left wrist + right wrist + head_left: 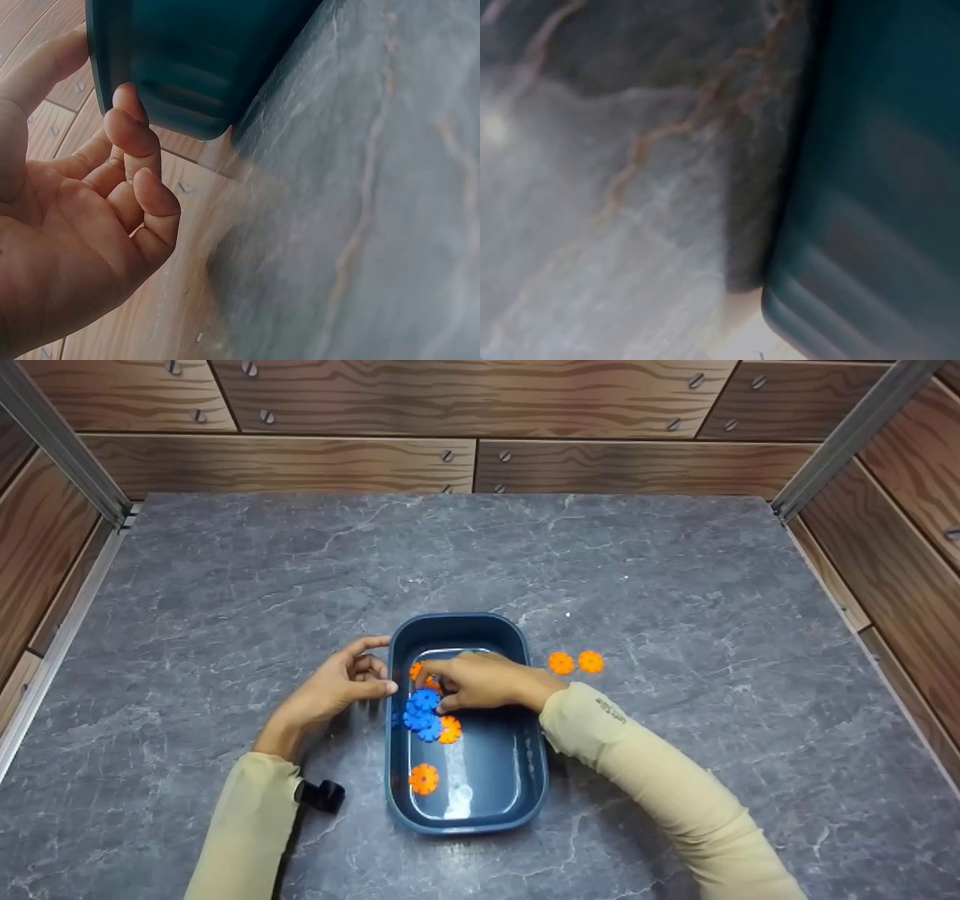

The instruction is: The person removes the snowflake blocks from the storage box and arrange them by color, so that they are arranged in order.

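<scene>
A dark blue rectangular plastic bin (466,831) sits on the table. My left hand (341,682) is at its left side, thumb tip at the rim and index finger reaching the wall. In the left wrist view, the other fingers (154,202) curl loosely beside the bin (180,67). My right hand (480,681) reaches inside, fingers bent down over orange notched discs (433,684). Its thumb is beside a cluster of blue snowflake-shaped discs (422,712); whether it pinches one I cannot tell. The right wrist view shows only the bin's outer wall (870,187) and tabletop.
One orange disc (449,730) lies against the blue cluster, another (424,779) near the bin's front left. Two more orange discs (575,662) lie on the grey marbled table (675,585), right of the bin. Wood-patterned panels (480,397) enclose the back and sides.
</scene>
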### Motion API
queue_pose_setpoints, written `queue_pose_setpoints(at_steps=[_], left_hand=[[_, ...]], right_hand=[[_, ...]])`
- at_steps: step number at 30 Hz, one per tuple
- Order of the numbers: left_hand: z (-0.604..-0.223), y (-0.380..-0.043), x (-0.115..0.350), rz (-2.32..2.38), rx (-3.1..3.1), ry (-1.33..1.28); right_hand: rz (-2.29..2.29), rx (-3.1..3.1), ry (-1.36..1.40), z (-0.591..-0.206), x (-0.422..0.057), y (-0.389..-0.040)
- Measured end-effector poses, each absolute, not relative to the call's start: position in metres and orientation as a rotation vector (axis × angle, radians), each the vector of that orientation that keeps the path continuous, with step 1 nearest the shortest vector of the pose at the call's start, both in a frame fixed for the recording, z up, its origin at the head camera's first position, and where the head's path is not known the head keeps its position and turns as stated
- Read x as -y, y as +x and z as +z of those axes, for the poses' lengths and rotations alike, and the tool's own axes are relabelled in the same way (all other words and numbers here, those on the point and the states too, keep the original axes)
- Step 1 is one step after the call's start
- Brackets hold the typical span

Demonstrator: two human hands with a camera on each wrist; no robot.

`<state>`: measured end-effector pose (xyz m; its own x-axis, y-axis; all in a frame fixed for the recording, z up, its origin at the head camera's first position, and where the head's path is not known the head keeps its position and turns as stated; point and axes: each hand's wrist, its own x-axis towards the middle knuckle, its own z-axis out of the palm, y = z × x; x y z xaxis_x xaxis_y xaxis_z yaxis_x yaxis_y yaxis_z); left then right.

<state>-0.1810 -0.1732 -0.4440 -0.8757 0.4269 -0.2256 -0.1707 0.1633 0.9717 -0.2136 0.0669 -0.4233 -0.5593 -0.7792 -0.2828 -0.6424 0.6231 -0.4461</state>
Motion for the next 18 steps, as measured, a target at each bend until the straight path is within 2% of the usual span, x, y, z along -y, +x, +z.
queue_pose_setpoints(at_steps=[18], left_hand=[[-0.444,-0.181,0.173,1.754,-2.017,0.233]], right_hand=[[-0.429,-2.470,-1.121,-0.377,-0.090,-0.200]])
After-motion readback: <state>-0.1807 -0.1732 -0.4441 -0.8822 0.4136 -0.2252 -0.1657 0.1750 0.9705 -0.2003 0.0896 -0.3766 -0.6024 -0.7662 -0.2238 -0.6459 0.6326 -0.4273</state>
